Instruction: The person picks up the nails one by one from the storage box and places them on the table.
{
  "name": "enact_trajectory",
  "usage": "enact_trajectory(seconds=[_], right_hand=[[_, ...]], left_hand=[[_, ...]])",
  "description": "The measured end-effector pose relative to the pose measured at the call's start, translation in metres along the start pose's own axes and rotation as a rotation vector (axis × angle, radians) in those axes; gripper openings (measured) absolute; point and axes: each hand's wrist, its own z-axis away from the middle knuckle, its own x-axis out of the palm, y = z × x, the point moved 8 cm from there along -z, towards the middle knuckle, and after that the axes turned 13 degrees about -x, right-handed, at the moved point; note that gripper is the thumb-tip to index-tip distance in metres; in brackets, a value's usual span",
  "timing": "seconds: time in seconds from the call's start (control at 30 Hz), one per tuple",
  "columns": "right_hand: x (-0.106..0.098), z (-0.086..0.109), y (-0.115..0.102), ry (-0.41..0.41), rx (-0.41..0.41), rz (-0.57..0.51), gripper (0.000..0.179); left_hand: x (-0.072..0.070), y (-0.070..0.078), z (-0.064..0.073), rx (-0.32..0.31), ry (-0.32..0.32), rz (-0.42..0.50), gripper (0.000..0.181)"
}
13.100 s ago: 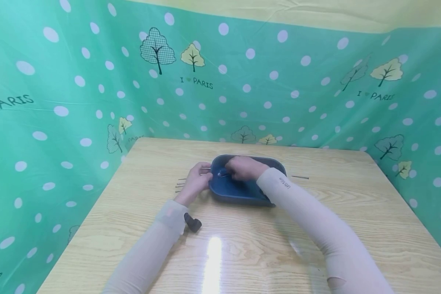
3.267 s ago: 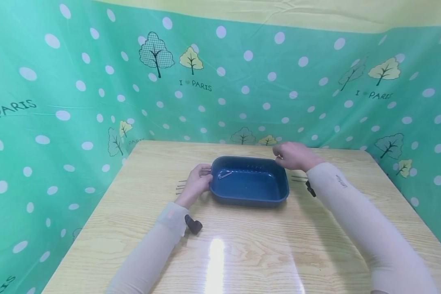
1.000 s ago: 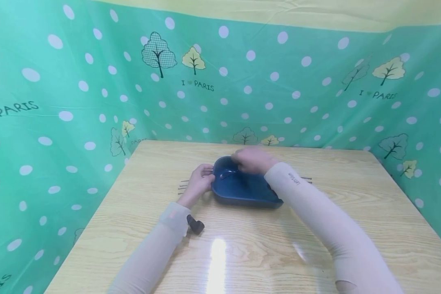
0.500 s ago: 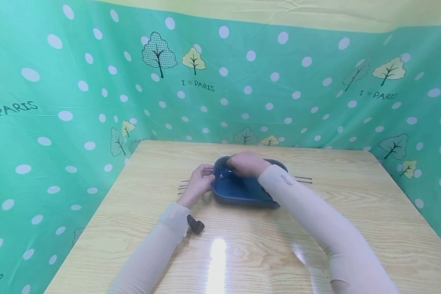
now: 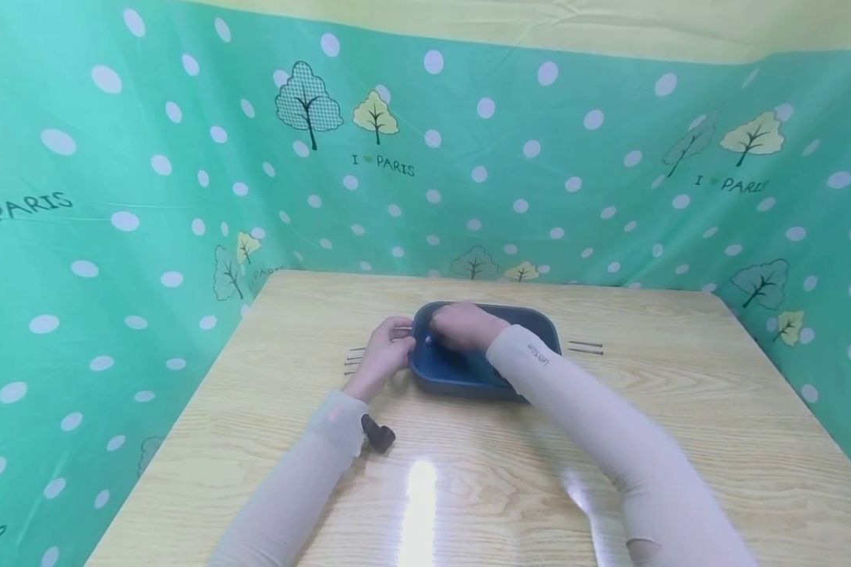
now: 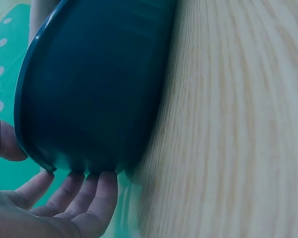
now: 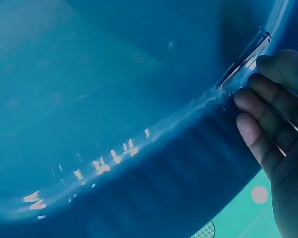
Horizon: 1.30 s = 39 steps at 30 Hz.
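Note:
A dark blue plastic basin (image 5: 468, 386) stands on the table. My left hand (image 5: 384, 350) holds its left end; in the left wrist view the fingertips (image 6: 107, 183) press the outer end wall, with the thumb at the rim. My right hand (image 5: 464, 324) reaches into the basin's left part. In the right wrist view its fingers are slightly bent beside thin metal nails (image 7: 244, 59) lying along the basin's inner corner. Nothing shows between those fingers. How many nails lie there I cannot tell.
Several nails (image 5: 353, 362) lie on the table left of the basin, partly behind the left hand. To the right lie two nails (image 5: 585, 352), roughly parallel. A green dotted curtain (image 5: 468, 157) hangs behind the wooden table (image 5: 312, 504).
One nail lay right of the basin at first; two lie there now. My right hand has moved from the basin's right rim to inside its left part. The left hand stays put.

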Motion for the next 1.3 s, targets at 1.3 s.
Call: enact_trajectory(seconds=[1.3], right_hand=[[0.013,-0.01,-0.011,-0.044,-0.017,0.002,0.011]], left_hand=[[0.002,0.002,0.001,0.0,-0.009,0.005,0.037]])
